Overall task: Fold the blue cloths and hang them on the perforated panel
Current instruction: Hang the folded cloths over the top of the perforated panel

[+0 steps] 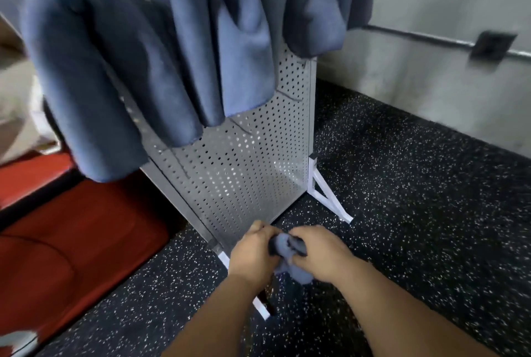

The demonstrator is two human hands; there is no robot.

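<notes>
Currently clutching a wadded cloth [287, 245] in left grip [253, 253] and right grip [319, 253], near the bottom edge of the panel [244, 170]; could fold lopsided or slip to the floor [416, 198] if loosened.

Hanging blue cloths, top of frame: three counted, one upper left [86, 75], one upper centre [207, 49], one upper right [316, 3]. The folds overlap and blur, so the centre bunch may be two.
Bunched blue cloth [287, 247], lower centre: one.
Perforated panel [244, 161]: one.
White bracket feet under the panel: two, one right of centre [327, 195], one lower centre [260, 306].
Hands: two, left hand [253, 253] and right hand [319, 253].
Wall rail [431, 37], upper right: one, carrying one dark clamp [492, 46].
</notes>
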